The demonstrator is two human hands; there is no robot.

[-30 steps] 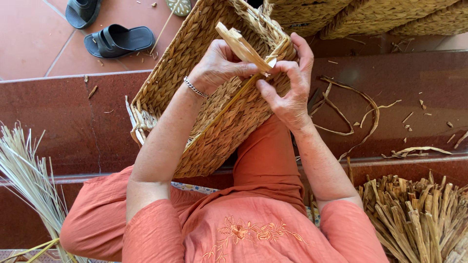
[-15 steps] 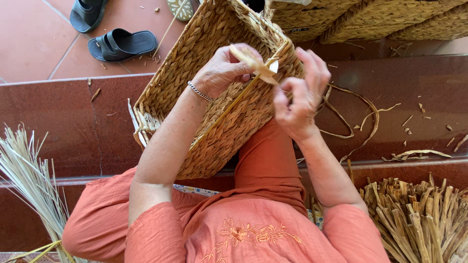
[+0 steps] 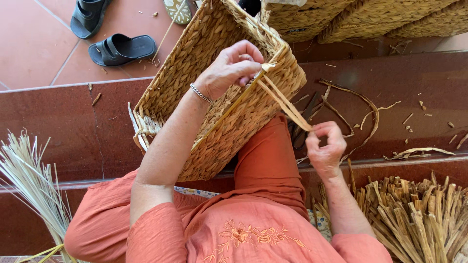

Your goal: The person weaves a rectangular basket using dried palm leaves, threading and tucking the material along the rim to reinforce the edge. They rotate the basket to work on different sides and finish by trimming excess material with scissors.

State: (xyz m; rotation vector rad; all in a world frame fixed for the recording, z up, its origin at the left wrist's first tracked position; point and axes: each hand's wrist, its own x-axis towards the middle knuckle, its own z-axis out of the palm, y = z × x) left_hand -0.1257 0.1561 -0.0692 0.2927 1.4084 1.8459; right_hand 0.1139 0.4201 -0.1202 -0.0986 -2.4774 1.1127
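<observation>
A rectangular woven straw basket (image 3: 195, 63) leans tilted against my raised knee in orange trousers. My left hand (image 3: 229, 68), with a silver bracelet at the wrist, presses on the basket's near corner rim, fingers curled over the weave. From that corner a flat dried straw strip (image 3: 285, 104) runs down and to the right. My right hand (image 3: 324, 146) pinches the strip's lower end, pulled away from the basket. A thin stick lies along the basket's side under my left forearm.
A bundle of dried straw strips (image 3: 414, 219) lies at the lower right, pale thin reeds (image 3: 29, 180) at the lower left. Black sandals (image 3: 122, 48) rest on the red tiles. More woven baskets (image 3: 351, 19) stand at the top. Loose straw scraps (image 3: 360, 112) litter the step.
My right hand has drawn the straw strip down and right, away from the basket's corner where both hands were together. The left hand stays on the rim.
</observation>
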